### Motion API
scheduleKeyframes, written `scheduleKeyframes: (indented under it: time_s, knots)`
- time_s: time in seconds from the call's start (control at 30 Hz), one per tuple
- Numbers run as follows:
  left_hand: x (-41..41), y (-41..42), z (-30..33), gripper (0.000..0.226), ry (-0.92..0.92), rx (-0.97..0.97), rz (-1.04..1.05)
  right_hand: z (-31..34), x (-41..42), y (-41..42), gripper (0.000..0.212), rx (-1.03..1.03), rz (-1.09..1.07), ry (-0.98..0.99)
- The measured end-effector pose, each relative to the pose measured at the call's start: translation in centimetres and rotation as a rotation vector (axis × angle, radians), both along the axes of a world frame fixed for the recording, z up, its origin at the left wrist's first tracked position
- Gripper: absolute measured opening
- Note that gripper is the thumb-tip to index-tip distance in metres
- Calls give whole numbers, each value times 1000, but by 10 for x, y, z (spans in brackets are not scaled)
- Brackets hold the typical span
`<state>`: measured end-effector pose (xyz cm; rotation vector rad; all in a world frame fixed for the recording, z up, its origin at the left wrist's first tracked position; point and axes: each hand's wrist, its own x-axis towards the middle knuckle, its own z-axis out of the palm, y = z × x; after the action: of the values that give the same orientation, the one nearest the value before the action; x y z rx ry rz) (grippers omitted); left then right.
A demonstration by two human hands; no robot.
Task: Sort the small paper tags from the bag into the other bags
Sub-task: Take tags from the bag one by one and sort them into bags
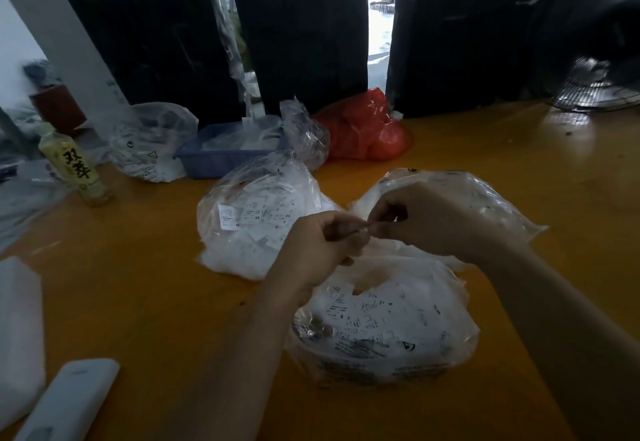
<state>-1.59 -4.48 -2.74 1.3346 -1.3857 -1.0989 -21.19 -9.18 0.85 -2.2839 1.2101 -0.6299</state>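
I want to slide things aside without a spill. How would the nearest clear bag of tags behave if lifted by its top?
The nearest clear bag would probably sag: its thin film is crumpled and slumps on the table. It is likely light, since it seems to hold only paper tags. Its mouth looks open, so tags might spill if it tips.

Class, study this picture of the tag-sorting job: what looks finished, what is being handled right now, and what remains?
Done: two clear bags, the far-left bag and the far-right bag, already hold tags. In hand: the left hand and right hand meet above the table, pinching something small between their fingertips; whether it is a tag is too small to tell. Left: the near bag is full of tags, so much sorting likely remains.
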Motion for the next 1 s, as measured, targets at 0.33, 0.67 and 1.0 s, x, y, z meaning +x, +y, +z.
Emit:
scheduleKeyframes:
  time_s: [0.33,0.67,1.0]
  knots:
    - [9,2,11,20,144,97,6,-7,5,-2,17,33,-15,-101]
    - [15,1,14,13,264,94,59,-6,8,2,15,50,-21,-73]
    - [6,1,13,24,455,135,84,-6,10,5,19,122,38,-51]
